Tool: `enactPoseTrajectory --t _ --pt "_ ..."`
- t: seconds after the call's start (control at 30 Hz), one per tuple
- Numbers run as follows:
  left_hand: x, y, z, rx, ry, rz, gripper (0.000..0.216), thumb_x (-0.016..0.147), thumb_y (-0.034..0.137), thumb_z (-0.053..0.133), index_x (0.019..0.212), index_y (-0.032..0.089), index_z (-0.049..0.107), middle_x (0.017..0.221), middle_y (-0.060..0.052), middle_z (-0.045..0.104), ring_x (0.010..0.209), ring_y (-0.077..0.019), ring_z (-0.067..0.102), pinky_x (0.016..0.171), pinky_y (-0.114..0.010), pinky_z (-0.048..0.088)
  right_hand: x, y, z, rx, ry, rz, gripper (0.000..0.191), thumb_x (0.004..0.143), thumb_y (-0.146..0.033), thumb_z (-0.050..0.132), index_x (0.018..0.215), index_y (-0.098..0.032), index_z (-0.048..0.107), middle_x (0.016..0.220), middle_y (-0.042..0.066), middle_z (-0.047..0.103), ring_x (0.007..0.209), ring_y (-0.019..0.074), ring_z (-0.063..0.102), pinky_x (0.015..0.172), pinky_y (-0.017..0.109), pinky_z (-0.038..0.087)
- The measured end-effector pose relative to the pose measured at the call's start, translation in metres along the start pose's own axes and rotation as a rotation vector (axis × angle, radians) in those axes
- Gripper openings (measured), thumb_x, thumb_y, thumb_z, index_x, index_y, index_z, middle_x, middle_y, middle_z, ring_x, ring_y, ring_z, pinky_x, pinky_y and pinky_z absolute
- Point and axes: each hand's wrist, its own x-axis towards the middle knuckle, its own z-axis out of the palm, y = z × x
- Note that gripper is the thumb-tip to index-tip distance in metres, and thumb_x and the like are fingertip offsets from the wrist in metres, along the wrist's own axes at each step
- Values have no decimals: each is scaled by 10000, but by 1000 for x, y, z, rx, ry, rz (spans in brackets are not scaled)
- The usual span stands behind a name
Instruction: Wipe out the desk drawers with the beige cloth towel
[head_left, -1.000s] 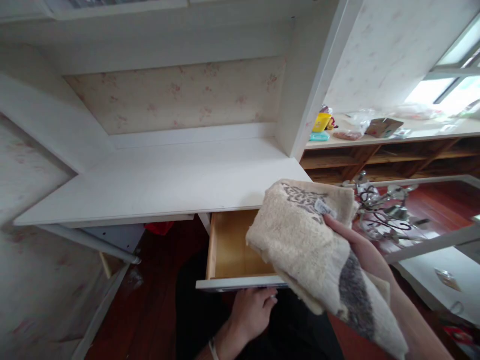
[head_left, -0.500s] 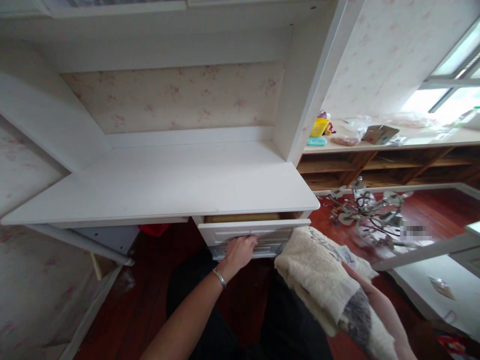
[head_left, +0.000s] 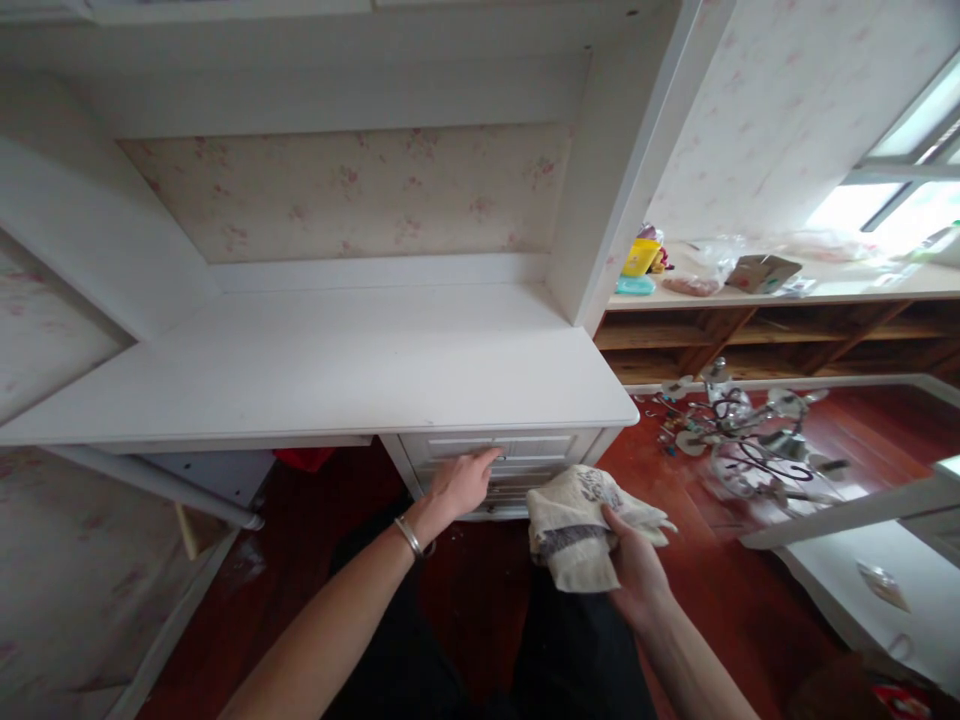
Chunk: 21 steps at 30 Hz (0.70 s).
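Note:
My left hand (head_left: 459,490), with a silver bangle at the wrist, reaches to the top drawer (head_left: 442,446) of the white desk (head_left: 375,375). Its fingers are bent together at the small drawer knob (head_left: 501,458), partly covering it. That drawer's front sits flush with the desk. My right hand (head_left: 637,565) is closed on a folded cream cloth (head_left: 577,575) with dark grey patterning, the thumb on top. The cloth hangs in front of the drawers' right side, and the fingers beneath it are hidden.
A chandelier (head_left: 772,440) lies on the red wooden floor (head_left: 697,580) at right. Behind it, a low shelf unit (head_left: 750,330) bears a yellow container (head_left: 641,257), plastic bags and a cardboard box (head_left: 761,272). White furniture (head_left: 862,580) stands at the lower right.
The top drawer has gone from partly pulled out to closed under my left hand. My right hand has brought the cloth left and closer to my legs.

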Motion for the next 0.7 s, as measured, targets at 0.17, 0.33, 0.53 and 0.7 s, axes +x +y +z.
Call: enactPoseTrajectory --t 0.17,0.33,0.53,0.7 --pt "-18 -39 -79 155 307 -11 364 995 269 367 1202 274 666 1149 -20 726 1023 -192 676 908 -309 509 50 13 29 38 -25 45 248 995 -229 453 1133 -136 637 991 103 755 929 246 727 915 455 564" --pt "-10 -124 -139 283 485 -342 399 970 285 373 1285 194 600 1323 -86 625 1183 -236 582 1029 -355 434 91 18 61 110 -34 -74 314 1014 -239 371 1191 -174 622 984 66 756 908 226 721 914 456 562" --pt "1 -171 -131 368 466 -702 397 965 340 339 1199 229 640 1287 -109 629 1166 -316 551 949 -490 434 119 34 77 93 -33 -85 245 979 -259 459 1098 -186 661 866 37 761 830 215 731 861 410 590" --pt "1 -170 -126 377 504 -687 396 964 363 361 1235 260 631 1305 -87 623 1156 -300 536 959 -472 408 138 50 75 22 35 -141 227 852 -110 574 1055 -164 660 774 13 751 691 204 729 770 356 618"
